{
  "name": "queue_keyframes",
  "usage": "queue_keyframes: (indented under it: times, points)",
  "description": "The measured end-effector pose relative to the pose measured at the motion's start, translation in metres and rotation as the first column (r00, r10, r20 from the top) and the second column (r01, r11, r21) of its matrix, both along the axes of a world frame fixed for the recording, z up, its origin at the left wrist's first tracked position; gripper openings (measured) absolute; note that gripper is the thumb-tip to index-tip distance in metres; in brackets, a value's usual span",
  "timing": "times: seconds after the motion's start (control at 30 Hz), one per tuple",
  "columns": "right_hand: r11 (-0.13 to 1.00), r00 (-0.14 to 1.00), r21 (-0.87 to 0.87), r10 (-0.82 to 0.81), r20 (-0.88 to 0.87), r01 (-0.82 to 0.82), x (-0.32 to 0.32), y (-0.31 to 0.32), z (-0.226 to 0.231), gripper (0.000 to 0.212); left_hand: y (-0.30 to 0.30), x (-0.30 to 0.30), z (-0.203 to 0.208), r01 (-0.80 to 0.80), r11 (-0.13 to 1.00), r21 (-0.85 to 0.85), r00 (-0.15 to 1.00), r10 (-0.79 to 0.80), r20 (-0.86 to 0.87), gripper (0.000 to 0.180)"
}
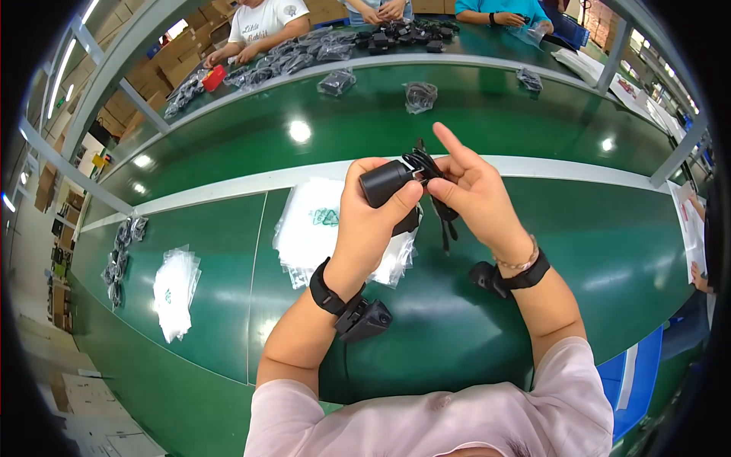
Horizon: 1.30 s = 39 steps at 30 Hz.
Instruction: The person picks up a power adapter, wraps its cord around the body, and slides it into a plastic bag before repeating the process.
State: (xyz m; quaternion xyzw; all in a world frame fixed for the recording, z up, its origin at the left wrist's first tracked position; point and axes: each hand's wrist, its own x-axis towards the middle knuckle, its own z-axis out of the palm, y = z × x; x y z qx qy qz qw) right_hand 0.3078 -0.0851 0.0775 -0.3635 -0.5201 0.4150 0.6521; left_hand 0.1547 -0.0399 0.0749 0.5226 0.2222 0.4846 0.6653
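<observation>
My left hand [364, 217] is closed around a black power adapter [383, 183], its thumb lying along the near side. The adapter's prong end points toward my right hand [474, 186]. There the thumb and bent fingers pinch a bundled black cable [423, 161], while the index finger sticks out away from it. Loose cable ends hang below the fingers. Both hands are close together above the green table, in front of its white rail. Under and beside my left hand lies a spread stack of clear plastic bags [298, 242] with green print.
A smaller stack of clear bags [177, 293] lies at left, near a row of bagged adapters [118, 259]. Beyond the white rail [579, 169], a green conveyor belt [251, 126] carries a few bagged adapters [420, 97]. Co-workers handle black adapters [403, 34] on the far side.
</observation>
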Motion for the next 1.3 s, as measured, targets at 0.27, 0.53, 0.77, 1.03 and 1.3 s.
queue_keyframes:
  times: [0.27, 0.53, 0.77, 1.03, 1.3]
  points:
    - [0.993, 0.808, 0.115, -0.072, 0.585, 0.005, 0.001, -0.018, 0.013, 0.066, -0.001, -0.001, 0.011, 0.019, 0.998, -0.056, 0.999, -0.022, -0.041, 0.036]
    - [0.995, 0.803, -0.033, 0.094, 0.589, -0.092, 0.016, -0.014, 0.0, 0.072, -0.005, 0.002, 0.004, 0.191, 0.966, -0.177, 0.982, -0.191, 0.016, 0.042]
    - [0.981, 0.693, 0.19, -0.168, 0.701, 0.046, 0.012, -0.011, -0.011, 0.08, -0.016, 0.016, 0.001, 0.131, 0.983, -0.131, 0.985, -0.114, 0.131, 0.05]
    - [0.998, 0.802, 0.036, 0.017, 0.597, -0.048, 0.013, -0.022, -0.006, 0.081, -0.027, 0.026, 0.006, 0.016, 0.999, -0.046, 0.999, -0.018, -0.045, 0.052]
    - [0.945, 0.918, -0.321, 0.077, 0.388, 0.056, 0.016, -0.036, 0.015, 0.042, -0.002, 0.005, 0.026, -0.326, 0.929, 0.175, 0.926, 0.276, 0.258, 0.054]
